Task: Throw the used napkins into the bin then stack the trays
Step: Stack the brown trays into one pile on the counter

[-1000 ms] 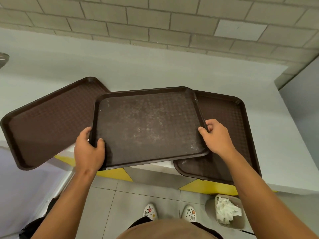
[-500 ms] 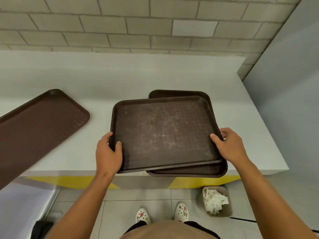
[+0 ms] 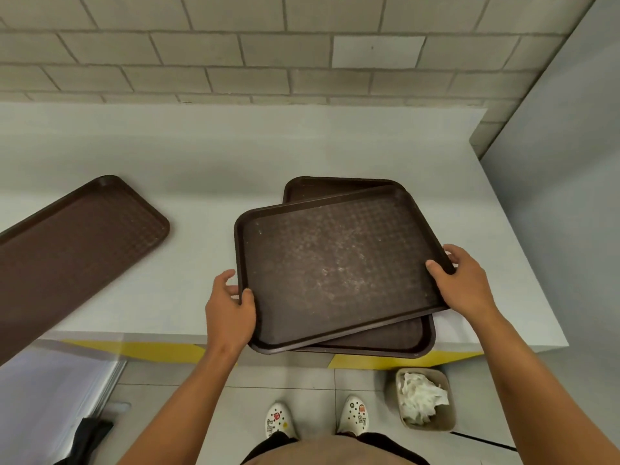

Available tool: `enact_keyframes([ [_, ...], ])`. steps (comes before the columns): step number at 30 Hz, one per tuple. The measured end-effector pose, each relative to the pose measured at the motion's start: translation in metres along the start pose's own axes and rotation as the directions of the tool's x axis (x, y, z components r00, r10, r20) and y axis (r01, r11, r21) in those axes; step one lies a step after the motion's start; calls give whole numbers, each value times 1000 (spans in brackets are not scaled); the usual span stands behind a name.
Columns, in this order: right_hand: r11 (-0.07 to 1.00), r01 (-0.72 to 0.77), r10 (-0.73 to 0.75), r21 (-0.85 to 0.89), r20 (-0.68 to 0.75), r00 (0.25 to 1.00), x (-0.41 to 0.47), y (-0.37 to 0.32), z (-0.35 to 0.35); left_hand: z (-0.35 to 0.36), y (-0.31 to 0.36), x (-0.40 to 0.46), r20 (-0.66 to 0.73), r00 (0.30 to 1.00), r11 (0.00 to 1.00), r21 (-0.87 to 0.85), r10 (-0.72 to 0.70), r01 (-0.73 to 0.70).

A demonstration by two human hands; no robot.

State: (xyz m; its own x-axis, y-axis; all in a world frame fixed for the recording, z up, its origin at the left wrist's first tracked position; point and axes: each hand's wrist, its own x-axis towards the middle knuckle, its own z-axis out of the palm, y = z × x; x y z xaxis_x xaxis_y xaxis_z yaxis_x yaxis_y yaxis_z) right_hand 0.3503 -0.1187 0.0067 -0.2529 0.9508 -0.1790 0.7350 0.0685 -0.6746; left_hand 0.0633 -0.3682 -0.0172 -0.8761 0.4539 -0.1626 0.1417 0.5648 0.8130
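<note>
I hold a dusty dark brown tray (image 3: pixel 335 266) by both short sides, my left hand (image 3: pixel 229 308) on its left edge and my right hand (image 3: pixel 464 281) on its right edge. It hovers slightly skewed over a second brown tray (image 3: pixel 379 342) that lies on the white counter (image 3: pixel 208 182), its far corner and near edge showing. A third brown tray (image 3: pixel 73 250) lies at the left, overhanging the counter's front. On the floor at the right stands a small beige bin (image 3: pixel 448 421) with crumpled white napkins (image 3: pixel 421 397) inside.
A grey brick wall (image 3: pixel 268 48) backs the counter, and a pale wall panel (image 3: pixel 570 196) closes off the right side. My white clogs (image 3: pixel 315 417) stand on the tiled floor below the yellow-striped counter front. A dark object (image 3: pixel 89 437) lies low at the left.
The held tray has moved right until it is over the right-hand tray, and has turned slightly askew. Both hands keep their grip. The view has shifted right, pushing the left tray toward the edge.
</note>
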Motion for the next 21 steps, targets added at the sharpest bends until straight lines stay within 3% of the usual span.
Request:
enact_keyframes([
  [3, 996, 61, -58, -65, 47, 997, 2, 6, 1, 2, 4, -2, 6, 1000, 998, 66, 17, -17],
  [7, 938, 126, -148, -322, -47, 988, -11, 10, 14, 6, 14, -5, 6, 1000, 995, 96, -2, 2],
  [12, 908, 262, -297, -327, -60, 953, -45, -7, 40, 17, 20, -13, 44, 998, 997, 57, -47, 45],
  [18, 951, 115, -106, -286, 48, 993, -67, -20, 74, 23, 26, -26, 107, 991, 997, -6, -75, 77],
  [21, 978, 103, -89, -184, 83, 993, -73, -24, 85, 23, 27, -34, 153, 987, 999, 29, -48, 44],
])
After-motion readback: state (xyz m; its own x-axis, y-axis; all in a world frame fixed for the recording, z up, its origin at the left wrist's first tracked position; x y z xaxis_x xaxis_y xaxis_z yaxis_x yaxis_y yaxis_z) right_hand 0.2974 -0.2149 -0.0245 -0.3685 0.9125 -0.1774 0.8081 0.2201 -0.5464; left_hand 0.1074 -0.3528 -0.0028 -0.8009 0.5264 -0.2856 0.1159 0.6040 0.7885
